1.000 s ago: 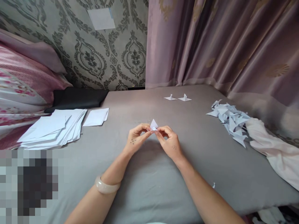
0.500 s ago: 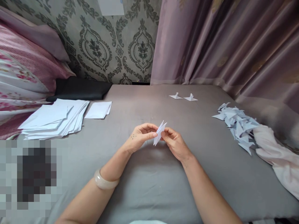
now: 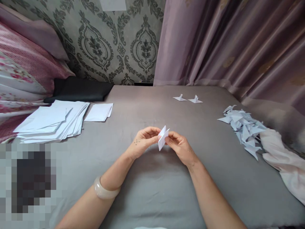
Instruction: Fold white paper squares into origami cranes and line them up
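Note:
A small folded white paper piece point(image 3: 163, 138) is pinched between both hands above the grey sheet point(image 3: 152, 190). My left hand point(image 3: 143, 142) grips its left side with thumb and fingers. My right hand point(image 3: 180, 147) holds its right side. The paper stands on edge, tilted. A pale bangle point(image 3: 105, 190) circles my left wrist.
A stack of white sheets point(image 3: 51, 119) and a smaller stack point(image 3: 98, 112) lie at the left. Two folded paper shapes point(image 3: 188, 99) sit at the back. A heap of folded pieces point(image 3: 243, 127) lies right, beside a pale cloth point(image 3: 283, 159). A black cushion point(image 3: 78, 89) and curtains point(image 3: 226, 47) stand behind.
The paper piece has been turned from a flat-held triangle to standing on edge between the fingers. The view has shifted slightly; both hands stay in the middle.

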`<action>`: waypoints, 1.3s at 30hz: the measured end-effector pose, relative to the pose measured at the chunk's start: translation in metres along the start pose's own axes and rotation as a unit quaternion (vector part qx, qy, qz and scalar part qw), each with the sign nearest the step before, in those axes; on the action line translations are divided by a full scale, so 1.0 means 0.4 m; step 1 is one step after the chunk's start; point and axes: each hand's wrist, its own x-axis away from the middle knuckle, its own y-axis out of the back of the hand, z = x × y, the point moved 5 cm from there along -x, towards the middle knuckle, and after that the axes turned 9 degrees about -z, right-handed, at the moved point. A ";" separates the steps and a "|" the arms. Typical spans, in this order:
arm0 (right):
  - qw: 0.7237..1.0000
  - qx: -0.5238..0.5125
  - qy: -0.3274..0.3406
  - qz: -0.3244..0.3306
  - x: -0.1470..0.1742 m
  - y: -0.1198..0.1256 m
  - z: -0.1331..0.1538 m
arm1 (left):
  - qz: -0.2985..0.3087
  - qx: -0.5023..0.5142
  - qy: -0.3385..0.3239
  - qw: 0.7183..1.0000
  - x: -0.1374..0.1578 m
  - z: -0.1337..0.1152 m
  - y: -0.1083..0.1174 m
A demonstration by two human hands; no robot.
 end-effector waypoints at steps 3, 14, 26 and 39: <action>0.999 0.030 0.029 -0.032 -0.001 0.001 0.010 | 0.005 -0.017 0.004 1.000 0.000 0.003 -0.005; 0.978 0.147 0.113 -0.095 0.005 0.002 0.026 | 0.006 -0.052 0.006 0.999 0.000 0.007 -0.012; 0.994 0.092 0.054 -0.020 0.008 -0.006 0.033 | -0.017 -0.072 -0.022 0.997 0.000 0.011 -0.019; 0.992 -0.043 -0.063 -0.100 -0.002 0.001 -0.007 | -0.071 -0.029 0.022 0.997 -0.004 0.018 -0.008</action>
